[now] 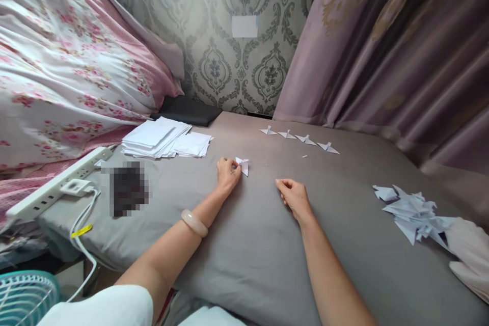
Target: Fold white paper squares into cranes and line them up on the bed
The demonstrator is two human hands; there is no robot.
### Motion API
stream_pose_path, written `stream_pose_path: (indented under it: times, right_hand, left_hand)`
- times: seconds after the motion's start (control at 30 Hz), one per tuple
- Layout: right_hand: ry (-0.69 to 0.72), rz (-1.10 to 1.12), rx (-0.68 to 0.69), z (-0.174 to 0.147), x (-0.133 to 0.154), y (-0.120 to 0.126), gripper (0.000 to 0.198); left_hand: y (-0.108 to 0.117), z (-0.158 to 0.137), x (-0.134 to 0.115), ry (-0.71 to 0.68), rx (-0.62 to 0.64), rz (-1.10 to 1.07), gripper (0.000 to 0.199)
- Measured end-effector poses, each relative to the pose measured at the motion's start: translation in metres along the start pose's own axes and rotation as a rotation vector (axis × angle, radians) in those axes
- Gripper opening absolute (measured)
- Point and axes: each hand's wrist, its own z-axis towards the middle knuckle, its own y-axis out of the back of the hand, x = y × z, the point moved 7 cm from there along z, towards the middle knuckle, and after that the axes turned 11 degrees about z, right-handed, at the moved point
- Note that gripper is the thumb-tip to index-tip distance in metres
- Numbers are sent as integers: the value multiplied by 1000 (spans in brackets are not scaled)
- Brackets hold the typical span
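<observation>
My left hand [228, 173] is closed, with its fingers pinching a white folded paper crane [243, 166] just above the grey bed sheet [244, 224]. The fingers cover part of the crane. To the right, my right hand [293, 196] is curled, thumb and forefinger pressed together. Whatever may lie between those fingertips is too small or hidden to make out. Beyond the hands, several folded paper cranes [306, 139] stand in a slanting row with their wings spread. A tiny white scrap [304, 156] lies in front of that row.
Stacks of white paper [151, 137] lie at the far left, beside a dark flat item [189, 110]. A power strip [57, 183] with white cables runs along the left edge, near a blurred dark patch [129, 188]. Folded papers [414, 211] are heaped at right. A teal fan [28, 293] stands lower left.
</observation>
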Motion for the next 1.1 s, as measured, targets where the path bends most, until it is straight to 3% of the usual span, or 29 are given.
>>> stream_pose_path:
  times: [0.13,0.33,0.6,0.83,1.1]
  right_hand:
    - [29,-15,3,4,-3,0,30]
    - [40,-83,1,8,-7,2,29]
    - [73,-174,-38,14,-9,2,33]
    - [76,-255,-69,16,-8,3,29]
    - [96,-285,-82,16,-6,2,28]
  left_hand:
    - [-1,17,-7,-44,15,61,17]
    - [-3,80,-24,-32,-19,121,32]
    - [-29,148,-50,-17,-13,152,33]
    - [-54,174,-54,4,39,187,36]
    - [-67,187,-67,-17,57,197,36]
